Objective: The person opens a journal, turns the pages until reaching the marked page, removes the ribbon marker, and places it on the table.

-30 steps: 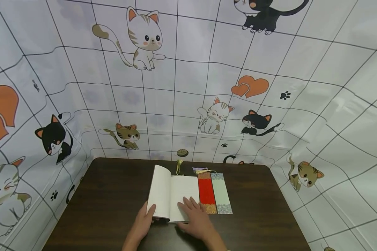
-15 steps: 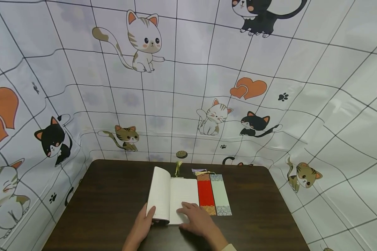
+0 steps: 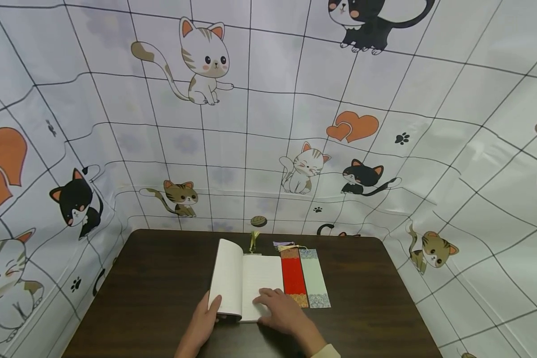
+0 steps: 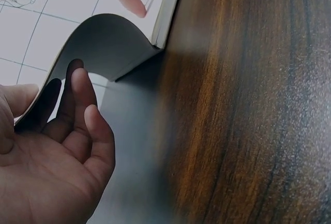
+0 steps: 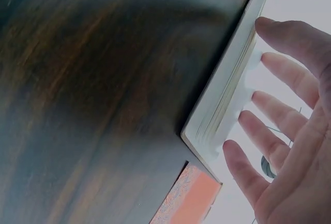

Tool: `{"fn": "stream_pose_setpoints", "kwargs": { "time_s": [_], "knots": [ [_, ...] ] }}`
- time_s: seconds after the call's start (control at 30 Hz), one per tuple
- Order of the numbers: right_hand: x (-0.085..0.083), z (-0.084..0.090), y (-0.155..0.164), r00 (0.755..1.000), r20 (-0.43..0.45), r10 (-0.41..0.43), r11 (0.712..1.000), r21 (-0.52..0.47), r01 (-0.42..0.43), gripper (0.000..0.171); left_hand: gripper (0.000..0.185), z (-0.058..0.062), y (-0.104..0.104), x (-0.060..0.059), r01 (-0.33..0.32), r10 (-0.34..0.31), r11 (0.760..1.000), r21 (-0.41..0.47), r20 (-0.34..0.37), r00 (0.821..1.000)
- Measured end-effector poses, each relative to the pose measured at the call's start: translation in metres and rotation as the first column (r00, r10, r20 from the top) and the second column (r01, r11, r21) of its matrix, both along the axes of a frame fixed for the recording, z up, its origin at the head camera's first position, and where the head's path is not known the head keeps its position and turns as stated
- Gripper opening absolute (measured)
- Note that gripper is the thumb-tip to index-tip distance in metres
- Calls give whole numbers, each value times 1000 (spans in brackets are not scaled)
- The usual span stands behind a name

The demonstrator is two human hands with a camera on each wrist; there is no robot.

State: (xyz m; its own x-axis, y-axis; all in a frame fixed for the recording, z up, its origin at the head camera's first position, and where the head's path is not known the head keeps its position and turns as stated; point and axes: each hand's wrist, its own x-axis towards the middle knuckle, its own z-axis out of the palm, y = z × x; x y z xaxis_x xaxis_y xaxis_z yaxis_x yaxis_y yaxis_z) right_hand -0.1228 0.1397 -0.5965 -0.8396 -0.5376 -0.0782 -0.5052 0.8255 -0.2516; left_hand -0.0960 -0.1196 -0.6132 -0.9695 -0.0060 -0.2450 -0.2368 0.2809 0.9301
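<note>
An open notebook (image 3: pixel 261 271) lies on the table, blank right page flat and left side raised in a curve. My left hand (image 3: pixel 202 318) holds that raised side at its lower left corner, thumb on the page. In the left wrist view, the dark cover (image 4: pixel 111 43) bends upward, with the left hand's other fingers (image 4: pixel 98 125) behind it. My right hand (image 3: pixel 286 312) rests over the lower right page, fingers slightly bent and spread. From the right wrist view, its fingertips (image 5: pixel 235 149) are at the page, and the thumb is by the edge of the page stack (image 5: pixel 222 100).
A red bookmark (image 3: pixel 293 276) and a pale green bookmark (image 3: pixel 314 278) lie to the notebook's right, with tassels (image 3: pixel 288 245) at the top. A yellow-green tassel (image 3: pixel 253 241) shows beyond the notebook. Cat-print sheeting (image 3: pixel 268 124) surrounds the dark wooden table (image 3: pixel 161 278).
The right hand's fingers have drawn back toward the near edge of the page and bent more. The left hand keeps its hold on the raised side. The head view has tilted slightly.
</note>
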Motion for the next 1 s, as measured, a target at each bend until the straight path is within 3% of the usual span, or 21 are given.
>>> {"fn": "stream_pose_setpoints", "kwargs": {
  "time_s": [0.1, 0.3, 0.6, 0.7, 0.83, 0.93, 1.0],
  "knots": [
    [-1, 1, 1, 1000, 28, -4, 1000, 5, 4, 36, 56, 1, 1, 0, 2, -2, 1000, 6, 0, 1000],
    [-4, 0, 4, 999, 46, -21, 999, -25, 22, 7, 55, 2, 2, 1, 0, 0, 1000, 10, 2, 1000],
    [-5, -3, 16, 1000, -1, -14, 999, -50, 14, 8, 57, 2, 3, 1, 1, 0, 1000, 8, -16, 1000],
    [-6, -2, 23, 998, -47, -46, 995, -87, 41, 19, 57, 2, 3, 1, 0, 0, 1000, 11, -14, 1000],
    [-7, -1, 28, 982, -132, -139, 981, -156, 117, 44, 59, 2, 3, 0, 1, -1, 1000, 4, -15, 1000],
    [-8, 0, 26, 957, -179, -228, 954, -235, 184, 74, 61, 2, 3, 0, 8, -7, 1000, 17, -12, 1000],
    [-8, 0, 21, 946, -146, -290, 925, -295, 238, 94, 61, 2, 3, 0, 18, -17, 999, 30, -20, 1000]
  ]
}}
